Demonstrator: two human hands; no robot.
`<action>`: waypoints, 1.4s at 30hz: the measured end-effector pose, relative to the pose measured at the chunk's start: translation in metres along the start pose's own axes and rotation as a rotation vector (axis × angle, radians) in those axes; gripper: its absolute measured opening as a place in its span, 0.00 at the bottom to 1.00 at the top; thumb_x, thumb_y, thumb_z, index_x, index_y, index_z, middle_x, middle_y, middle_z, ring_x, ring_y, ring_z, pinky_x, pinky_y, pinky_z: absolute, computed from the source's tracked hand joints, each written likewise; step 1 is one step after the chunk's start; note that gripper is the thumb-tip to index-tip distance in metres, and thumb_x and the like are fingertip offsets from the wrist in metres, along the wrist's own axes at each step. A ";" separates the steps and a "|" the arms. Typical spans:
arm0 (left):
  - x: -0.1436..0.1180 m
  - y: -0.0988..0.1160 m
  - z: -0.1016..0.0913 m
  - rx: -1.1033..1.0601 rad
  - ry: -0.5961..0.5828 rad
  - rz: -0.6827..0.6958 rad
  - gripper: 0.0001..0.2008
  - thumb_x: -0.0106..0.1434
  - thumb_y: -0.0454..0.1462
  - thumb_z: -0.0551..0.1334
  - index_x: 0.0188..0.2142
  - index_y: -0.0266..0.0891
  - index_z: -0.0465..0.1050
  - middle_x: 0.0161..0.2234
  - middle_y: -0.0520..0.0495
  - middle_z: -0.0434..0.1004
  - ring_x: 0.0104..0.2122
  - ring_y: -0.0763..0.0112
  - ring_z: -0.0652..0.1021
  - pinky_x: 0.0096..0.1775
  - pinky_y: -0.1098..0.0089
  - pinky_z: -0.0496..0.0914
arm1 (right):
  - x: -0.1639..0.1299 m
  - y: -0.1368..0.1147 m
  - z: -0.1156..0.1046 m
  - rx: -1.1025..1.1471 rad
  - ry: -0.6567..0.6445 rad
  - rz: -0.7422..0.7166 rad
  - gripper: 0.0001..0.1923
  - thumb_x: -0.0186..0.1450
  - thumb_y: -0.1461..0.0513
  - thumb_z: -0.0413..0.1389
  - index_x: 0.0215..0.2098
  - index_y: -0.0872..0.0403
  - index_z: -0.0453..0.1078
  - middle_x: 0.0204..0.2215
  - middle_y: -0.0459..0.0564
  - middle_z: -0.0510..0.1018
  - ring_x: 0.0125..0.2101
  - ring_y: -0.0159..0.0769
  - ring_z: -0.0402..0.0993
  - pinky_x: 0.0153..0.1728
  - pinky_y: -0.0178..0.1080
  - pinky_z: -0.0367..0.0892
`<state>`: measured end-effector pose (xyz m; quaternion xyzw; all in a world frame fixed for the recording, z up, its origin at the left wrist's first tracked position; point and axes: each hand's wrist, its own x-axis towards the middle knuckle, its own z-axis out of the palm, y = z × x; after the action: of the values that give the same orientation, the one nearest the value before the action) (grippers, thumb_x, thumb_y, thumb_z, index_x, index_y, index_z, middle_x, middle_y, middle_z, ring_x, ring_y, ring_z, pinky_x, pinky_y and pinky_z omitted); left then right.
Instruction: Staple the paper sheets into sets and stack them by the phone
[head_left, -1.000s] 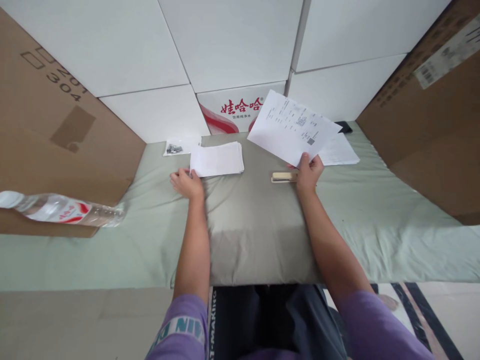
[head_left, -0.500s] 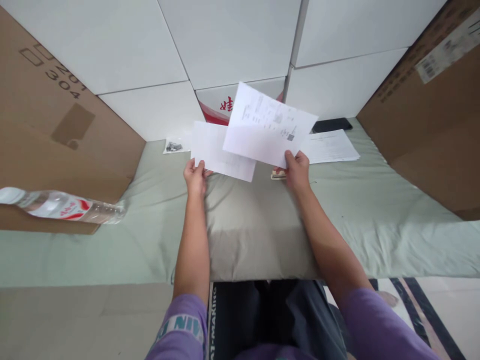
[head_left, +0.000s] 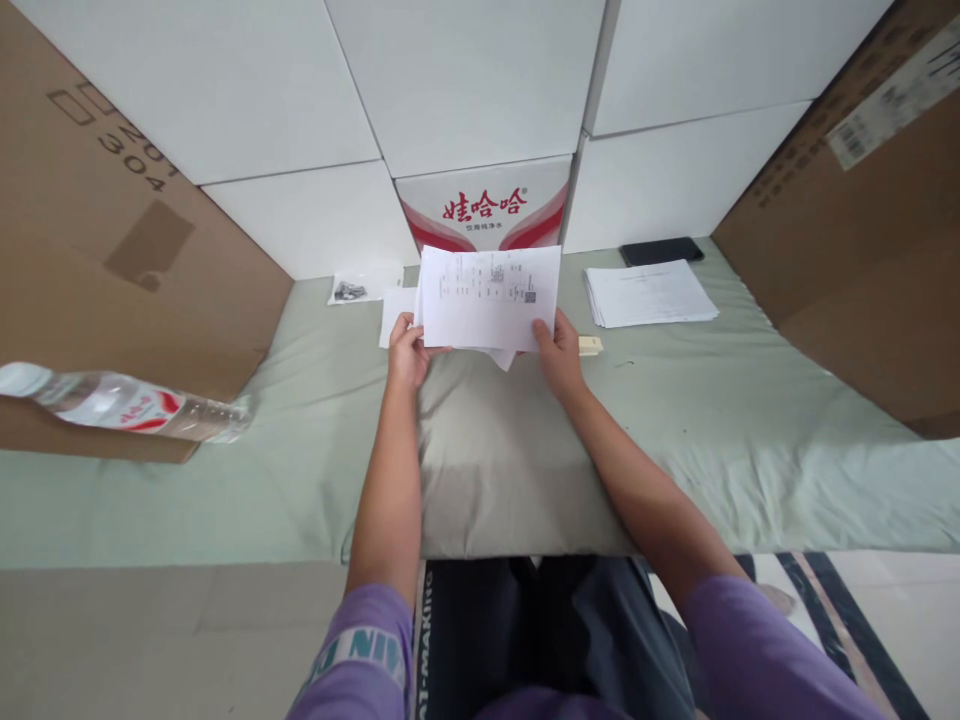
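A printed paper sheet (head_left: 487,300) with a small square code near its right side is held between both hands. My left hand (head_left: 409,352) is closed on the left edge of the sheets, thumb in front. Other sheets lie behind the front one; a paper corner (head_left: 504,358) pokes out below. My right hand (head_left: 559,355) pinches the lower right corner, thumb on the printed face. Left of the sheets shows part of another white paper (head_left: 396,308). Just right of my right hand, the end of a cream-coloured stapler-like object (head_left: 591,345) is visible, the rest hidden.
A stack of papers (head_left: 651,293) and a black phone (head_left: 661,250) lie at the back right. A clear bag with small metal pieces (head_left: 351,290) is at the back left. Cardboard boxes (head_left: 112,300) flank the green cloth (head_left: 675,450), with a plastic bottle (head_left: 127,400) at left.
My right hand has brought its sheet left and down, turning it level in front of the other paper. My left hand has shifted slightly right and now touches the gathered sheets.
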<state>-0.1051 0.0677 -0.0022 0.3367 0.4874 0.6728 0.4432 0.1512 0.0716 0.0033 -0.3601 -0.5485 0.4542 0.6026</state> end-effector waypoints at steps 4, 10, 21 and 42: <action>-0.001 -0.003 -0.003 0.086 -0.007 -0.011 0.24 0.56 0.55 0.68 0.43 0.41 0.74 0.42 0.41 0.81 0.40 0.59 0.82 0.38 0.58 0.79 | -0.002 -0.001 -0.003 -0.175 0.044 -0.090 0.24 0.67 0.39 0.55 0.45 0.49 0.72 0.41 0.52 0.78 0.46 0.44 0.73 0.53 0.50 0.71; -0.002 -0.010 -0.009 0.160 -0.074 0.089 0.26 0.41 0.44 0.79 0.39 0.38 0.78 0.43 0.39 0.84 0.43 0.57 0.83 0.50 0.59 0.77 | 0.002 0.002 -0.008 -0.083 -0.066 -0.066 0.24 0.63 0.40 0.60 0.44 0.48 0.69 0.41 0.52 0.79 0.45 0.43 0.76 0.50 0.47 0.73; -0.006 -0.008 -0.005 0.142 -0.191 0.122 0.36 0.39 0.50 0.79 0.46 0.39 0.77 0.42 0.40 0.85 0.48 0.51 0.82 0.53 0.56 0.75 | 0.000 0.017 -0.006 -0.129 -0.200 -0.026 0.28 0.60 0.42 0.63 0.49 0.52 0.77 0.44 0.53 0.82 0.44 0.44 0.79 0.49 0.47 0.74; -0.011 -0.022 0.009 0.172 -0.093 0.246 0.25 0.48 0.52 0.76 0.39 0.38 0.80 0.41 0.41 0.84 0.46 0.57 0.83 0.50 0.61 0.77 | -0.008 0.015 -0.002 -0.255 -0.045 0.010 0.19 0.61 0.46 0.60 0.33 0.54 0.78 0.29 0.49 0.80 0.33 0.41 0.76 0.37 0.44 0.73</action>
<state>-0.0868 0.0639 -0.0203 0.4613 0.4775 0.6614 0.3490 0.1511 0.0691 -0.0138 -0.4261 -0.6132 0.3918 0.5374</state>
